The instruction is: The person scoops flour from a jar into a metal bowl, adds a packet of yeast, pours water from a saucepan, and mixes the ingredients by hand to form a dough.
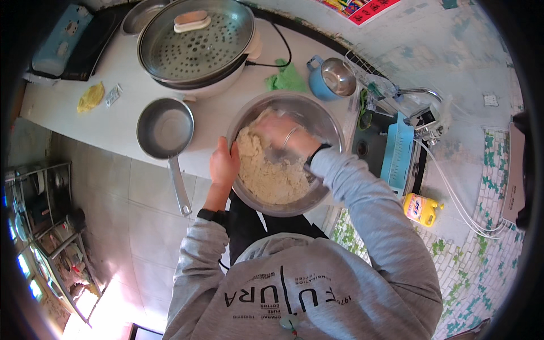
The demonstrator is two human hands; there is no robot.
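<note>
A large stainless steel mixing bowl (pixel 285 208) stands at the counter's front edge, holding a crumbly pale dough (pixel 274 180). My left hand (pixel 224 163) grips the bowl's left rim, thumb up by the edge. Inside the bowl, my right hand (pixel 276 129) is in the dough's upper part, blurred, with a bracelet at the wrist; its fingers are too blurred to tell how they are set. Left of the bowl is a small saucepan (pixel 165 127) with its handle sticking out over the counter edge.
An electric pot with a glass lid (pixel 197 46) stands behind the saucepan. A green cloth (pixel 287 78) and a blue-sided metal pot (pixel 327 80) are behind the bowl. To the right lie a sink (pixel 365 146) with a blue drain basket (pixel 397 157) and a yellow jug (pixel 420 209).
</note>
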